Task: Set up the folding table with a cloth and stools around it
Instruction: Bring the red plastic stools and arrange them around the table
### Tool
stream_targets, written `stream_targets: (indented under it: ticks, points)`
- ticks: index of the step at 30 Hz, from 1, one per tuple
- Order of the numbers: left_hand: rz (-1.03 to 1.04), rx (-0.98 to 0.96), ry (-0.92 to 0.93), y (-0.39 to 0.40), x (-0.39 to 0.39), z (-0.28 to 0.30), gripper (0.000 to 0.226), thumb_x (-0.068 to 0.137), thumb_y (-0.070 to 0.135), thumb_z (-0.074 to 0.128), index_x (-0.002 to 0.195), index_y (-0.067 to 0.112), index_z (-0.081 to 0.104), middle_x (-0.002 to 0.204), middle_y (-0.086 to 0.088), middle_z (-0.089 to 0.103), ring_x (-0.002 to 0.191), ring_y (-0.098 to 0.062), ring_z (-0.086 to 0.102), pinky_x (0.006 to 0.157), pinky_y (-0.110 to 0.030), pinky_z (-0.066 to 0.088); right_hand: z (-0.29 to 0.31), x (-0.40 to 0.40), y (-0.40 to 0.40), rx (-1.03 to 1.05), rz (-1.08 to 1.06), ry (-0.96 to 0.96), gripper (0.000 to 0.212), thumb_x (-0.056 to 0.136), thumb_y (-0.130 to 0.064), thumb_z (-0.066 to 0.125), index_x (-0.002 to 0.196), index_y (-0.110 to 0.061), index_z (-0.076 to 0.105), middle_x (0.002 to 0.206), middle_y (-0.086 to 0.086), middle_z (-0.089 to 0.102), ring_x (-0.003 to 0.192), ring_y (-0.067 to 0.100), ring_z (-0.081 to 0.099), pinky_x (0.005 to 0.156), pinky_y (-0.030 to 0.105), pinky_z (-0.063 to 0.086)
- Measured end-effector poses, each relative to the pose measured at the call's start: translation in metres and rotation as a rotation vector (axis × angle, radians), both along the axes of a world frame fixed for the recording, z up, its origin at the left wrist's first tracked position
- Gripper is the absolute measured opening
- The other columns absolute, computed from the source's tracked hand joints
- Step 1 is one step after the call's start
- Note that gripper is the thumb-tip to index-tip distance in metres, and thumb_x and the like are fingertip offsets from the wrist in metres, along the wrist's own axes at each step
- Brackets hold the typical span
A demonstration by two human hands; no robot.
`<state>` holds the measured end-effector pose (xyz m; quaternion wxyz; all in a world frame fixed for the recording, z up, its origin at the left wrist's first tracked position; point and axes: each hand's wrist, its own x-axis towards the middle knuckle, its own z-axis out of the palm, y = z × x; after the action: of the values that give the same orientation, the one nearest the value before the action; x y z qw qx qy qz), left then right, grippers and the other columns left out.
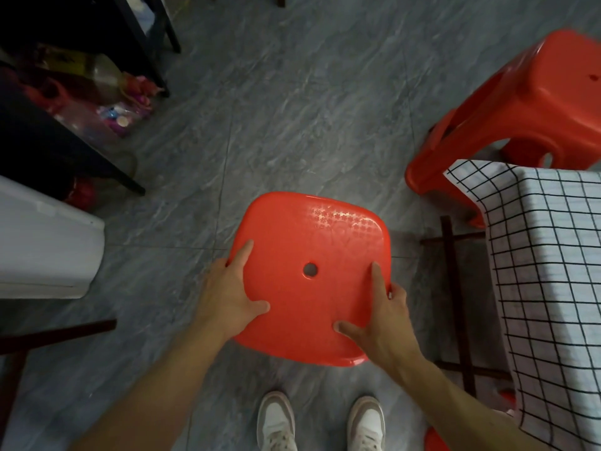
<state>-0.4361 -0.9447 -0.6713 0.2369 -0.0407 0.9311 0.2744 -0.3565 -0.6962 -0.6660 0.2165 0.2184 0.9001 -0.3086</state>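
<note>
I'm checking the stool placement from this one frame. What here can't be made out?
Head view only:
- Legs of the held stool: hidden under its own seat.
- Fingers of left hand and right hand: partly past the seat edges.
- Second stool and checked cloth: cut off at right.
- Table frame: mostly cloth-covered.

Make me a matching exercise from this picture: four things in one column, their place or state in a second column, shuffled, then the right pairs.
Things:
1. red stool
2. second red stool
3. checked cloth
4. white shoes

Places or states:
A. draped over the table at the right edge
B. gripped at the seat by the left hand and right hand
C. at the bottom, on the grey floor
D. upper right, beyond the cloth

Pairs: 1-B, 2-D, 3-A, 4-C
</note>
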Motion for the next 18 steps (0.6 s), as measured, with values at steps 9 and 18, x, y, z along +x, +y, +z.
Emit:
stream_targets:
  ticks: [9, 18]
  points:
    - [0.024, -0.031, -0.022, -0.004, 0.022, 0.006, 0.122, 0.061, 0.039, 0.088, 0.153, 0.038, 0.008, 0.138, -0.018, 0.038, 0.127, -0.031, 0.042, 0.109, -0.041, 0.036, 0.0, -0.014, 0.006, 0.001, 0.096, 0.026, 0.129, 0.06, -0.038, 0.09, 0.154, -0.033, 0.001, 0.146, 0.016, 0.022, 0.132, 0.031, 0.036, 0.112, 0.04, 0.035]
    - [-0.01, -0.013, -0.059, -0.009, 0.024, 0.003, 0.12, 0.067, 0.039, 0.085, 0.153, 0.042, 0.001, 0.148, -0.016, 0.028, 0.135, -0.03, 0.034, 0.113, -0.04, 0.032, 0.003, -0.006, 0.001, 0.017, 0.107, -0.037, 0.134, 0.06, -0.042, 0.09, 0.153, -0.03, -0.005, 0.146, 0.019, 0.019, 0.133, 0.035, 0.035, 0.111, 0.043, 0.036]
